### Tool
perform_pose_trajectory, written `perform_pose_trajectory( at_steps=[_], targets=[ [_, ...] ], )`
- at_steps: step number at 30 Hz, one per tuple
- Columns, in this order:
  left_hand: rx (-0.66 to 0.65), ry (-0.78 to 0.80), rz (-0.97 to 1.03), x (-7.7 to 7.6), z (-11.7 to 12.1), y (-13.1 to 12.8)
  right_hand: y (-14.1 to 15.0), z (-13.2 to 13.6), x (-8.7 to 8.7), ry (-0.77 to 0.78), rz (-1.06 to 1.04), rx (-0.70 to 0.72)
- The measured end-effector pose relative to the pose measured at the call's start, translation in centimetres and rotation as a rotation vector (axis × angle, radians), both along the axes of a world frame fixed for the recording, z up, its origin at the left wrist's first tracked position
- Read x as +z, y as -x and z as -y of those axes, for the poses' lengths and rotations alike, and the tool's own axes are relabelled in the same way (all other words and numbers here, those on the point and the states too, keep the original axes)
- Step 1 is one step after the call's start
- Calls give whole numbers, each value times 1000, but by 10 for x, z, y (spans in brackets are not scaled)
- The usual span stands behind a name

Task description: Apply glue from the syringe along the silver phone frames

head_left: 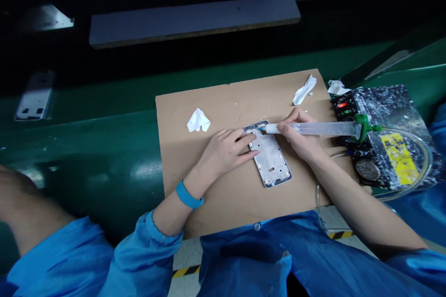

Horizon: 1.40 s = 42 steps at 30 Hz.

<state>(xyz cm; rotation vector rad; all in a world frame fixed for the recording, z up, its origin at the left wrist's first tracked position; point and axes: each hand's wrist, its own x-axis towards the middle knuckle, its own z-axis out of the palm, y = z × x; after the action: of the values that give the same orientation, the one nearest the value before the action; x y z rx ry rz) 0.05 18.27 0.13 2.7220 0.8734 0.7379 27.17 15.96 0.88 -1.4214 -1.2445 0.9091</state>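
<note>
A silver phone frame [272, 160] lies flat on a sheet of brown cardboard [209, 199], its top end tilted away from me to the left. My left hand [228, 148] rests beside it, fingers stretched over its left edge and upper part. In my right hand [301, 137] is a clear glue syringe [327, 128], held almost level and gripped near its white front end. The tip of the syringe is at the top end of the phone frame. A green cap closes the syringe's rear, and a clear air tube [423, 148] runs from it.
A paint-spattered dispenser box [393, 102] with a gauge stands at the right. Crumpled white tissues [198, 120] lie on the cardboard and near the box. Another phone frame [35, 97] lies at far left on the green bench. A co-worker's arm [31, 209] reaches in at left.
</note>
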Motion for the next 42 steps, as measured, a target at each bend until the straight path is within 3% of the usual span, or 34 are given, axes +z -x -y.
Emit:
perform_pose_trajectory(
  at_steps=[42],
  targets=[
    [-3, 31, -27, 0, 1, 1, 5, 1, 3, 28, -16, 40]
  ],
)
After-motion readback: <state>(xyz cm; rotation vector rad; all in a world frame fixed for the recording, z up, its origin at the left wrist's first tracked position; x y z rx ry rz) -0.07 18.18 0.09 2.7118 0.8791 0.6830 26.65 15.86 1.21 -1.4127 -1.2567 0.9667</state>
